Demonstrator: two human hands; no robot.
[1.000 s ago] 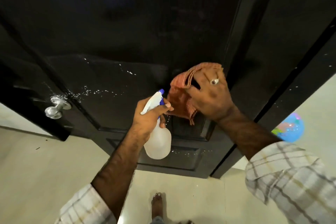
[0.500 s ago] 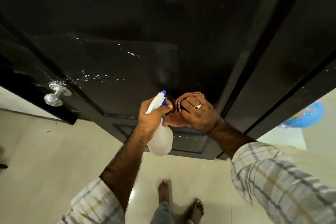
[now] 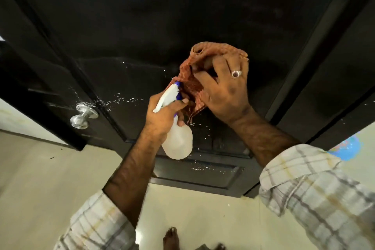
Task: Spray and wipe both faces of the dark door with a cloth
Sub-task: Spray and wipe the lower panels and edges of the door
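Head view is showing the round door knob (image 3: 84, 115) sticking out at the left of the dark door (image 3: 142, 26), with white drops sitting wet beside it. The left hand (image 3: 162, 117) is wrapping its grip tight around the spray bottle (image 3: 178, 142), so it is ready to squirt. The right hand (image 3: 225, 91) is bunching the cloth (image 3: 205, 53) in curled fingers against the door, probably to rub those drops away.

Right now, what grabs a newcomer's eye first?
The orange cloth, bunched in the right hand against the dark door, mid-frame. Just below, the left hand grips a white spray bottle. White droplets run leftward to the silver knob.
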